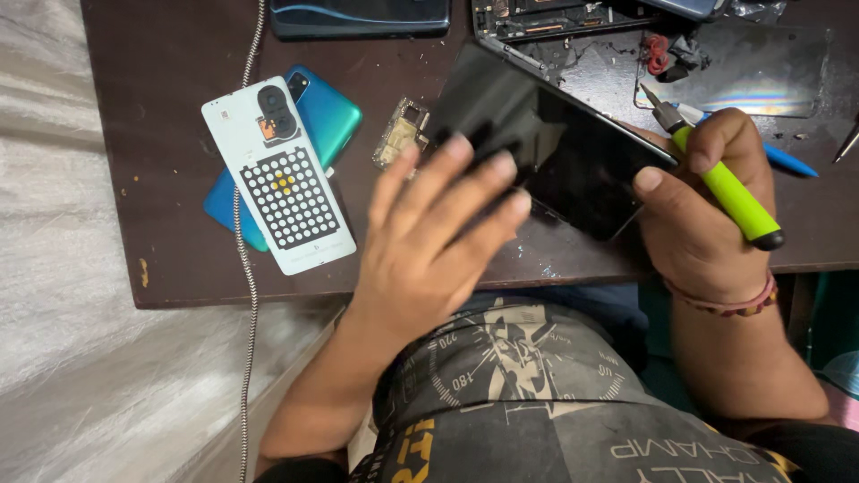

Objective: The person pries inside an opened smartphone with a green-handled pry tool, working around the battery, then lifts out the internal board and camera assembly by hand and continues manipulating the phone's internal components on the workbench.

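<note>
1. Black and glassy, the phone screen panel (555,148) lies tilted above the dark brown table (170,107), its long axis running from upper left to lower right, the near corner pointing at the person's right wrist.
2. The left hand (438,241) is spread flat, fingers loosely fanned and blurred, its fingertips over the panel's left edge; whether they touch it I cannot tell.
3. The right hand (702,210) is closed around a yellow-green screwdriver (725,183) whose metal tip points up and left, while its thumb presses the panel's right edge.
4. Left of the hands lies a white back cover (277,174) with a black dotted grid, resting on a teal phone (327,116).
5. A small circuit part (401,132) sits between them and the panel.
6. Beyond the panel lie an opened phone body (555,18) and a blue pen (787,159).
</note>
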### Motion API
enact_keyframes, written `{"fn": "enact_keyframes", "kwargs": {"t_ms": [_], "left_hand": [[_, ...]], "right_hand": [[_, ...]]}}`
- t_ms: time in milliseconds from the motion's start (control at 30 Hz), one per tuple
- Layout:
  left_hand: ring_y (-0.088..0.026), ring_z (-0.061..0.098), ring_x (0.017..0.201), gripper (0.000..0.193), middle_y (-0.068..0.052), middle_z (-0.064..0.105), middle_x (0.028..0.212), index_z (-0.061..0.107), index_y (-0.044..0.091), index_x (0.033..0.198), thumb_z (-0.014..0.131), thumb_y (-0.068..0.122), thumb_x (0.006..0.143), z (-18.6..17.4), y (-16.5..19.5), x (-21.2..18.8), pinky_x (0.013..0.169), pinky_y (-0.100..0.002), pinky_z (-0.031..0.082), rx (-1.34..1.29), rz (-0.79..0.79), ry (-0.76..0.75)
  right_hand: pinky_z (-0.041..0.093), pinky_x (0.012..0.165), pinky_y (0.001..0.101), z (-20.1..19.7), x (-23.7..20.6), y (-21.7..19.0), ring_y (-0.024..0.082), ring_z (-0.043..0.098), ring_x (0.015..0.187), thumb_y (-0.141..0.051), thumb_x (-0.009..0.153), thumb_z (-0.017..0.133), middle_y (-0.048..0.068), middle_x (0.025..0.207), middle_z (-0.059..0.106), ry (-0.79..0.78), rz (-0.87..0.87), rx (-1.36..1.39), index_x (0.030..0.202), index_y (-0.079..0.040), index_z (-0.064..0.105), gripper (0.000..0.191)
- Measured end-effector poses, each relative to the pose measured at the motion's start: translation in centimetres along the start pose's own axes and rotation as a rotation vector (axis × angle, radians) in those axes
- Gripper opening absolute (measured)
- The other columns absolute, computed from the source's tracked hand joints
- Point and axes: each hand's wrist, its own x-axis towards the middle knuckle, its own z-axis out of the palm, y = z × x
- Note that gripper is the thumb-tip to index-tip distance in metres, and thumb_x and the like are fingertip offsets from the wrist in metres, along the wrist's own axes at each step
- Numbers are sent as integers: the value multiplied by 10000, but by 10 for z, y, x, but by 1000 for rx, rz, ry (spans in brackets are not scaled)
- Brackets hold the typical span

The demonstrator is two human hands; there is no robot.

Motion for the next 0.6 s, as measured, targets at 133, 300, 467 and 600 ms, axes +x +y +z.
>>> {"fn": "enact_keyframes", "kwargs": {"t_ms": [133, 300, 467, 600], "left_hand": [[-339, 361, 1564, 456, -101, 460, 1627, 640, 193, 1489, 663, 65, 1052, -5, -3, 8, 1278, -582, 280, 148, -42, -14], [-336, 511, 1434, 411, -90, 572, 1510, 681, 163, 1385, 634, 75, 986, -10, -11, 12, 1226, -581, 369, 101, 43, -22], [-284, 683, 1241, 384, -95, 692, 1351, 692, 65, 1307, 687, 64, 923, -23, -7, 7, 1070, -436, 522, 15, 13, -42], [-218, 753, 960, 368, -92, 774, 1090, 734, 70, 1235, 815, 169, 891, -35, 11, -1, 827, -332, 565, -193, -353, -107]], "right_hand": [[484, 953, 262, 3, 0, -4, 139, 613, 975, 120, 909, 597, 38, 960, 584, -29, 40, -71, 1052, -117, 443, 317], [413, 866, 246, 8, -3, -3, 103, 523, 939, 71, 915, 660, -5, 970, 550, -80, 177, 5, 990, -101, 456, 277], [425, 856, 266, 10, -6, -1, 127, 550, 936, -139, 1078, 645, -27, 836, 515, -115, 205, -2, 1000, -75, 469, 203], [608, 893, 463, 1, -9, 2, 348, 715, 1083, -284, 1090, 601, 98, 1081, 642, -121, 144, -66, 1107, -105, 424, 252]]}}
